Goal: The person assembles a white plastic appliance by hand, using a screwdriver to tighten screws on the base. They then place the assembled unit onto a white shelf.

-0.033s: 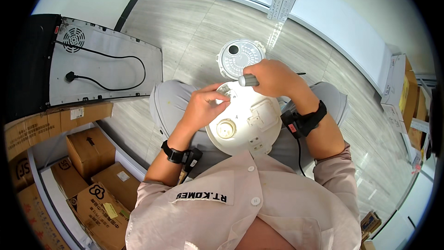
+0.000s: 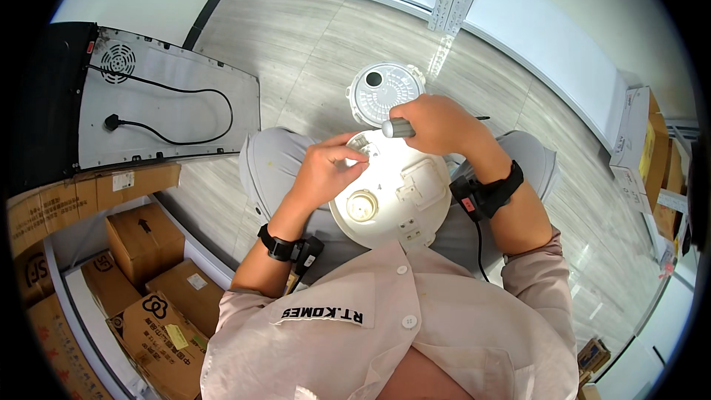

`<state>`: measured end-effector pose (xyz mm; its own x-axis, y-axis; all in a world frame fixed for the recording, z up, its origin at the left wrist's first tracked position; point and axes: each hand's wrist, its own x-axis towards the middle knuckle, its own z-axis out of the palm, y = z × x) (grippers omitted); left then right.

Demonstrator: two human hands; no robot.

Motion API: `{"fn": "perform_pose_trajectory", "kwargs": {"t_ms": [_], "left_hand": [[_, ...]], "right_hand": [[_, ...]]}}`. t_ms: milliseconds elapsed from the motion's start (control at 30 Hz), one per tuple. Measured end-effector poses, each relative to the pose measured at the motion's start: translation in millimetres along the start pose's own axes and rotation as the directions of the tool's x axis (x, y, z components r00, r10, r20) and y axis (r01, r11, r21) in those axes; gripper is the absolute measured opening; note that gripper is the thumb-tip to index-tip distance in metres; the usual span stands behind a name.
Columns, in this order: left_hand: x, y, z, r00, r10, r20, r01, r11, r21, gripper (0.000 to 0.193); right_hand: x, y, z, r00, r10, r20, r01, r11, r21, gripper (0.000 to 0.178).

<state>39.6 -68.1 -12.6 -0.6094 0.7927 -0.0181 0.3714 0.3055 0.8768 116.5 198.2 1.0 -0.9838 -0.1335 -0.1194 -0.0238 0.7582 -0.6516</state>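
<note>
A round white rice-cooker lid [image 2: 389,192] lies over my lap, with a round raised fitting and a rectangular recess on its face. My left hand [image 2: 326,170] is at its far left edge, thumb and forefinger pinched together by a small recess. Whatever sits between those fingertips is too small to make out. Over the far right edge, my right hand [image 2: 442,124] is closed round a screwdriver [image 2: 400,129] with a grey handle. Its dark shaft shows past the hand on the right. Beyond the lid, a grey round perforated panel [image 2: 385,100] with a dark hole lies on the floor.
To the left stands a large appliance panel [image 2: 163,104] with a black power cord [image 2: 232,115]. Several cardboard boxes [image 2: 144,237] fill a shelf at the lower left. A carton [image 2: 633,130] is at the right. White shelving [image 2: 544,78] borders the floor.
</note>
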Motion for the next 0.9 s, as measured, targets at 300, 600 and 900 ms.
{"fn": "perform_pose_trajectory", "kwargs": {"t_ms": [300, 600, 900], "left_hand": [[0, 2, 1, 1.0, 0.027, -0.013, -0.027, 0.999, 0.025, 0.013], [0, 2, 3, 0.999, 0.051, 0.016, -0.051, 0.999, -0.007, 0.013], [1, -1, 3, 0.997, 0.069, 0.026, -0.068, 0.996, -0.053, 0.014]], "right_hand": [[1, 0, -1, 0.997, 0.033, 0.069, -0.034, 0.999, 0.015, 0.032], [1, -12, -13, 0.996, 0.027, -0.091, -0.021, 0.998, 0.058, 0.026], [-13, -26, -30, 0.457, -0.099, -0.884, 0.769, 0.543, 0.337, 0.044]]}}
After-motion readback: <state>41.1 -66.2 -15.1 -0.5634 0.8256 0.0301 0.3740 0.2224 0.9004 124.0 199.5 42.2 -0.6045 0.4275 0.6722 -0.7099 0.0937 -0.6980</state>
